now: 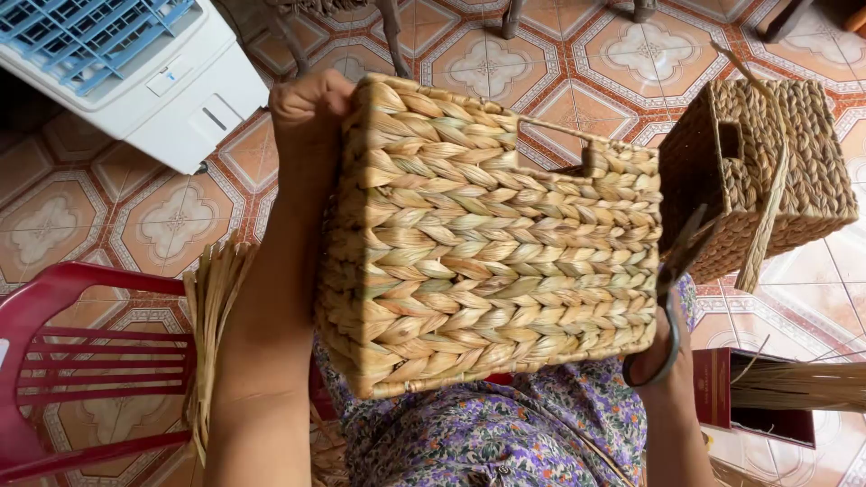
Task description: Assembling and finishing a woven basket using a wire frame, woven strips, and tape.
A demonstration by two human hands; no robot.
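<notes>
A rectangular woven straw basket [492,239] with a handle slot is held up over my lap, its braided side toward the camera. My left hand [307,113] grips its upper left corner. My right hand [658,356] is mostly hidden behind the basket's lower right edge and holds dark-handled scissors [672,280], whose blades point up along the basket's right side.
A second woven basket [767,176] stands on the patterned tiled floor [577,54] at right. A white and blue fan unit [126,68] sits upper left. A red plastic chair [81,361] is lower left, with loose straw strips [212,307] beside it and more straw [798,383] at right.
</notes>
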